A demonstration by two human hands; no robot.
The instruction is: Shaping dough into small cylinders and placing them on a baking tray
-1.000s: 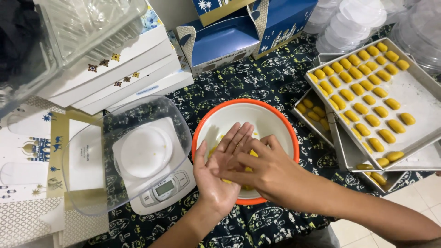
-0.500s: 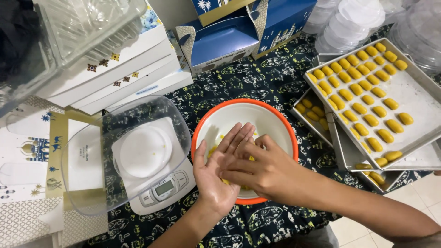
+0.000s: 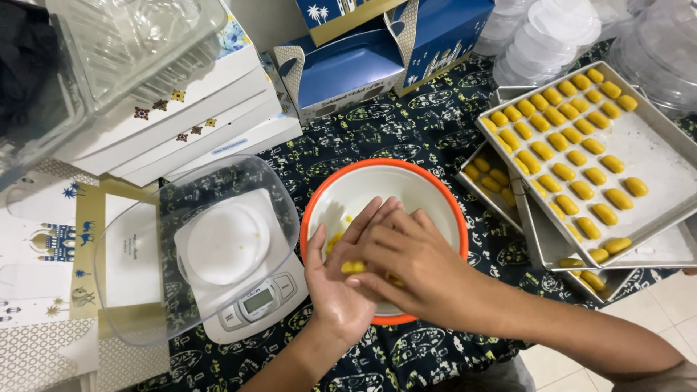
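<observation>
desk [image 3: 406,138]: covered w/ dark patterned cloth, carries everything below.
trays: stacked rectangular metal baking trays [image 3: 653,163], right side; top one holds rows of small oblong yellow pastries [image 3: 573,138].
boxes: pile of flat white cardboard boxes [image 3: 189,123], upper left; blue carry boxes [image 3: 363,62] behind bowl.
scale: white digital kitchen scale [image 3: 239,272] left of bowl, clear plastic container [image 3: 138,290] sitting on it.
bowl: round white bowl w/ orange rim [image 3: 414,181], centre, just beside scale.
left hand [image 3: 337,283]: open, palm up, fingers flat, over bowl.
right hand [image 3: 414,265]: open, palm down, laid across left palm.
dough: small yellow dough piece [image 3: 353,267] pressed betw. both palms, above bowl; only an edge shows.
</observation>
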